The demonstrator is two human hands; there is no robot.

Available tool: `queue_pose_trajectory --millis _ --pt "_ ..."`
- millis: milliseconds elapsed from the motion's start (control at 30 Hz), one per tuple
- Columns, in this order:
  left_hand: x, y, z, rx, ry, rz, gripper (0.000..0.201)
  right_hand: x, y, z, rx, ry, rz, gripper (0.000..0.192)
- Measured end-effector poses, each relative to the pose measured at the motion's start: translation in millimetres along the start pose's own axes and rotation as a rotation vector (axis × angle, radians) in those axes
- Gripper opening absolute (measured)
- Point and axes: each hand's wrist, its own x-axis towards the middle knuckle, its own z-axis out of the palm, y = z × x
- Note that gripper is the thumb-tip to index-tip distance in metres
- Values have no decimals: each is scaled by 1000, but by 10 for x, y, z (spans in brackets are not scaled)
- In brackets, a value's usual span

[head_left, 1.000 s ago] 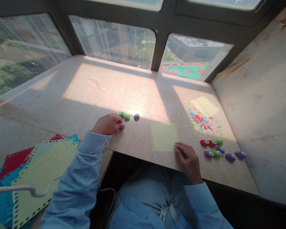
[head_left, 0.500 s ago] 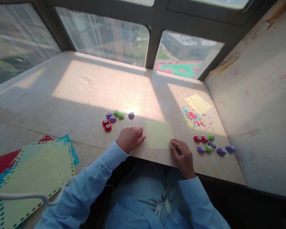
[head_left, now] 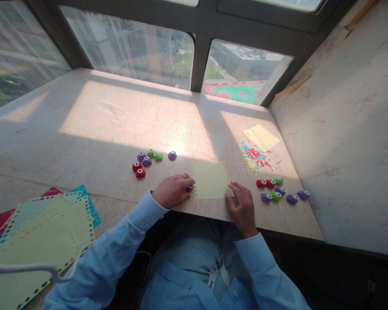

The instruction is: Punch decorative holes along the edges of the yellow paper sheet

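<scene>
A pale yellow sheet of paper (head_left: 211, 180) lies flat near the table's front edge, with small punched holes along its left and right sides. At its left edge my left hand (head_left: 173, 189) is closed around a small purple craft punch (head_left: 189, 188), mostly hidden by the fingers. My right hand (head_left: 242, 206) pinches the lower right edge of the sheet between thumb and fingers. Beyond my left hand, a purple craft punch (head_left: 172, 155) stands apart from a group of red craft punches (head_left: 140, 173), purple and green ones.
Several more craft punches (head_left: 276, 196) sit right of my right hand. Behind them lie red, blue and yellow paper bits (head_left: 258, 157) and a yellow square (head_left: 261, 137). Punched sheets (head_left: 48, 232) are stacked at left, a white cable (head_left: 22, 268) crossing them. A wall (head_left: 349, 142) bounds the right.
My left hand's fingers have shifted over the purple craft punch at the paper's left edge. My right hand still grips the sheet. The whole view has shifted slightly.
</scene>
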Motion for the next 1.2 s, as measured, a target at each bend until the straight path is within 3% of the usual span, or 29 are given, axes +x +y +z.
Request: queue_pose_trajectory --millis 200,333,567,833,933,1033,1200 --pt "62 16 146 -36 42 -6 23 -41 -92 24 29 -21 215 50" --pt "80 9 173 -65 67 -10 20 -57 -213 35 291 -85 406 60" --pt "78 -16 186 -65 89 -8 21 71 -202 1 747 136 780 44" --pt "92 -40 209 -62 91 2 22 293 -194 -194 931 3 958 32" --pt "100 -65 229 -84 100 14 22 384 -206 -205 796 -124 968 35" --pt "105 -106 237 -113 104 30 22 477 -145 -193 715 -237 875 35" --pt "105 -185 217 -176 72 91 30 534 -1 -185 676 -162 751 35"
